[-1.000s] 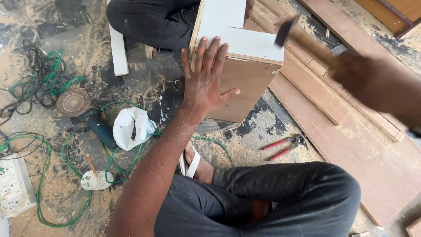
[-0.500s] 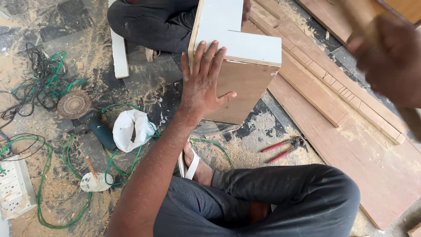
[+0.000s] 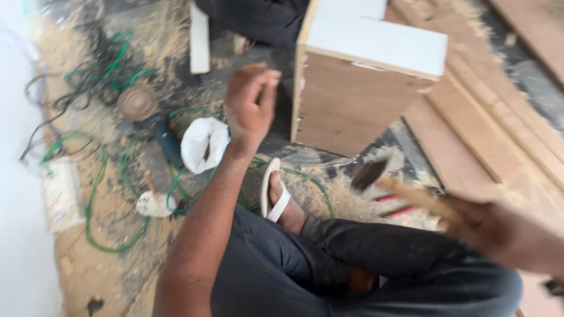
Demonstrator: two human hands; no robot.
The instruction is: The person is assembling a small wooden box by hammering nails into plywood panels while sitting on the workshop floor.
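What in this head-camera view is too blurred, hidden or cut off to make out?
- Hammer in the right hand: motion blur smears its head and handle.
- Left hand: blurred, so whether it holds anything is unclear.
- Wooden box: its top is cut off by the upper edge.
- Red-handled tool: mostly hidden behind the hammer handle.

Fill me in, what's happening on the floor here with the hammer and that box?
A person sits cross-legged on a sawdust-covered floor. Their right hand grips a wooden-handled hammer, held low over the knee; the picture is motion-blurred. The left hand is raised in the air with fingers curled, touching nothing, beside a wooden box with white panels on top. An angle grinder, green cables and a white bag lie to the left, and wooden planks to the right.
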